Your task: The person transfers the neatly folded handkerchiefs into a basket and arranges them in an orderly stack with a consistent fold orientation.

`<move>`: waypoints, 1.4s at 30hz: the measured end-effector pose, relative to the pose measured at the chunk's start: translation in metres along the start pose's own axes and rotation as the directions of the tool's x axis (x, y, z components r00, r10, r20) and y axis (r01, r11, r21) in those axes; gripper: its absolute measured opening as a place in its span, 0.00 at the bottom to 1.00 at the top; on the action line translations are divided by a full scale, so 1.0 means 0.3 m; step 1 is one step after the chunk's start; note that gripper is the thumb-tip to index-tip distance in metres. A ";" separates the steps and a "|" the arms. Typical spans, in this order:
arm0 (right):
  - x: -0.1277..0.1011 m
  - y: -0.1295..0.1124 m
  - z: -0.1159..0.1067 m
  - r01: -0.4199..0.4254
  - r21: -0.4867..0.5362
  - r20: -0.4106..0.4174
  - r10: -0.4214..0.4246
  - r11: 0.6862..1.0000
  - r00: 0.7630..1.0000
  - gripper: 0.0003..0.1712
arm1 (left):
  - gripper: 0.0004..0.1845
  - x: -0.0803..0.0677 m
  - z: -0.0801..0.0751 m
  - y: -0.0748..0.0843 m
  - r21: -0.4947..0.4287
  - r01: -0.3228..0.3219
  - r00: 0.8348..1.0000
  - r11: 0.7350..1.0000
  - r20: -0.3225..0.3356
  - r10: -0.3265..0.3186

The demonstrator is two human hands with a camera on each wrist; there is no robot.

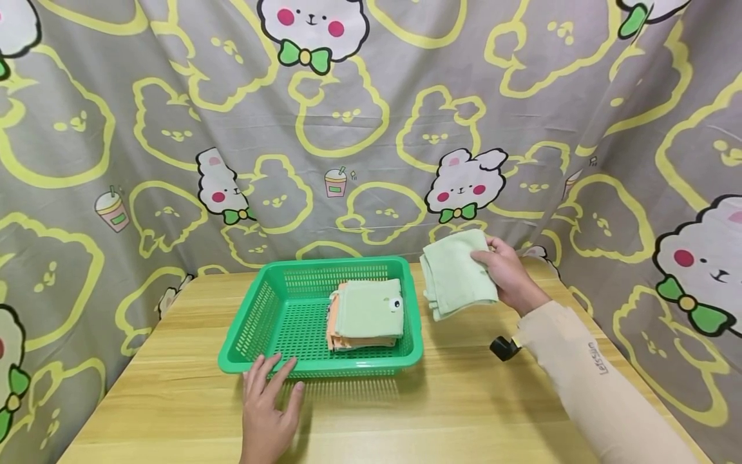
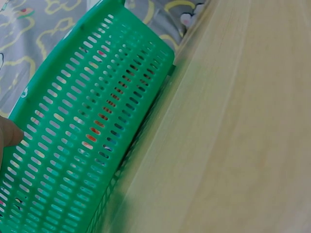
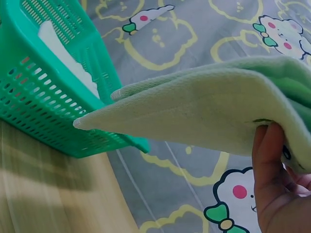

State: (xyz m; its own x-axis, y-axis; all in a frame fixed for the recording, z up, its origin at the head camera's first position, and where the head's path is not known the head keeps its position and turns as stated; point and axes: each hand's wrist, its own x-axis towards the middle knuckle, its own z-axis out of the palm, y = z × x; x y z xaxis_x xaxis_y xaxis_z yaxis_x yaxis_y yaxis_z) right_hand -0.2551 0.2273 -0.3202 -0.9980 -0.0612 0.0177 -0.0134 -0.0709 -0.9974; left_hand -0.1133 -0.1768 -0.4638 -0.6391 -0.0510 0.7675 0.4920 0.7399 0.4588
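Green basket [image 1: 255, 325] | left hand [image 1: 268, 412] flat beside | right hand [image 1: 510, 274] grip pinches folded towel [image 1: 456, 276]

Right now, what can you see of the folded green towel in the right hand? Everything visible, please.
The folded green towel is pale green, soft and terry-like, folded into several layers whose edges show at the left and bottom. The right hand holds it clear of the wooden table, tilted, just right of the green basket and apart from it. The thumb presses its underside in the wrist view, where a small dark printed detail shows near the grip. Nothing else touches it.
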 end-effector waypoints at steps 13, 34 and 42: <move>0.017 -0.033 0.039 0.027 0.007 0.016 -0.028 1.000 0.999 0.12 | 0.24 0.001 0.001 0.002 0.004 0.004 1.000 1.000 -0.004 -0.004; 0.045 -0.036 0.112 0.045 0.099 0.020 -0.047 0.994 0.999 0.10 | 0.24 -0.003 0.002 -0.004 0.011 0.007 1.000 1.000 0.002 -0.007; 0.063 -0.033 0.140 0.027 0.103 -0.011 -0.026 0.994 1.000 0.09 | 0.24 -0.004 0.001 -0.002 0.018 0.021 1.000 1.000 0.012 -0.021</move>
State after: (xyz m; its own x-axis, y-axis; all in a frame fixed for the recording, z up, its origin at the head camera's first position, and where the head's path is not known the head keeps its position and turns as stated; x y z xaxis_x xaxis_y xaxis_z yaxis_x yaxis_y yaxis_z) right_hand -0.2712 0.1850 -0.3070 -0.9979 -0.0488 0.0428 -0.0337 -0.1747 -0.9840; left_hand -0.1131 -0.1769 -0.4650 -0.6564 -0.0587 0.7521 0.4675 0.7509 0.4666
